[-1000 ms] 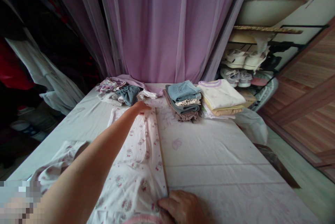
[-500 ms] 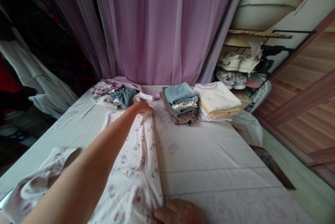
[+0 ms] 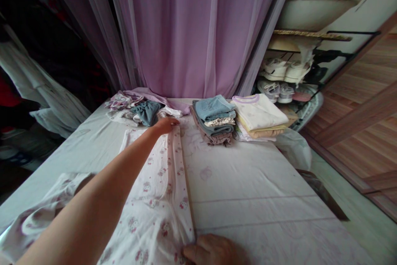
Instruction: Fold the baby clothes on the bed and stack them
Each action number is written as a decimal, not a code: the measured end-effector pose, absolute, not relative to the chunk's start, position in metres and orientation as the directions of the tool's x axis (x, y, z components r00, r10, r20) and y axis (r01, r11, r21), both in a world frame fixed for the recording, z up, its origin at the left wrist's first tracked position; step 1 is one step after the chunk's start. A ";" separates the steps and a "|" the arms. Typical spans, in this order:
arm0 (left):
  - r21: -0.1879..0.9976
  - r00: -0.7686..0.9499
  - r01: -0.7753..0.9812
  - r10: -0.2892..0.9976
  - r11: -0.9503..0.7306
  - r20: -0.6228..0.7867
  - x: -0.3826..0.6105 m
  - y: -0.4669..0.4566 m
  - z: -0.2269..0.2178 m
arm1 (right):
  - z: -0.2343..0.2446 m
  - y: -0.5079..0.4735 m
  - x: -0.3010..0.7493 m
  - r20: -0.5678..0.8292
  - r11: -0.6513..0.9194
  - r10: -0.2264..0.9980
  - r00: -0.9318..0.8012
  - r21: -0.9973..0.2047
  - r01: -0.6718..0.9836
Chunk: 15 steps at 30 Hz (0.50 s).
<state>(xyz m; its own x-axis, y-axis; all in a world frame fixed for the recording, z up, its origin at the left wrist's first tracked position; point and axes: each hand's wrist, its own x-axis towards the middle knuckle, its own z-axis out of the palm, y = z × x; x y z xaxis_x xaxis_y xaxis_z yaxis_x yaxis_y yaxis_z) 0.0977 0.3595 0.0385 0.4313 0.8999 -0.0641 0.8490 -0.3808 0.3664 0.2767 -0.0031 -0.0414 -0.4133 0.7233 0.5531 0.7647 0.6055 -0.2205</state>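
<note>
A white garment (image 3: 161, 190) printed with small pink figures lies stretched lengthwise on the pale bed sheet (image 3: 257, 186). My left hand (image 3: 166, 125) reaches far forward and rests on the garment's far end, fingers together and pressed on the cloth. My right hand (image 3: 211, 250) sits at the bottom edge, fingers curled on the near right corner of the same garment. A loose part of the garment (image 3: 40, 211) spreads to the lower left.
Behind the garment stand a folded stack of blue and grey clothes (image 3: 214, 118) and a folded stack of white and cream clothes (image 3: 259, 116). An unfolded heap (image 3: 139, 108) lies at the back left. A purple curtain (image 3: 192, 29) hangs behind. Shoes on a rack (image 3: 281, 77) are at right.
My left hand has slid slightly further along the garment's far end; the cloth looks pulled a little straighter. My right hand stays on the near corner.
</note>
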 end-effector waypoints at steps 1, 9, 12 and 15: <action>0.343 0.426 0.855 0.904 -0.389 -0.037 0.096 0.359 0.037 | -0.038 -0.003 0.279 0.531 0.619 0.724 -0.441 -0.217 0.755; 0.154 0.476 0.848 0.856 -0.507 0.201 0.088 0.326 0.027 | -0.035 -0.006 0.282 0.476 0.618 0.747 -0.464 -0.238 0.750; 0.085 0.620 0.760 0.757 -0.645 0.207 0.101 0.298 0.008 | -0.037 -0.007 0.282 0.456 0.613 0.761 -0.461 -0.275 0.741; 0.085 0.580 0.797 0.797 -0.598 0.171 0.111 0.277 -0.008 | -0.032 -0.005 0.282 0.468 0.616 0.760 -0.451 -0.300 0.728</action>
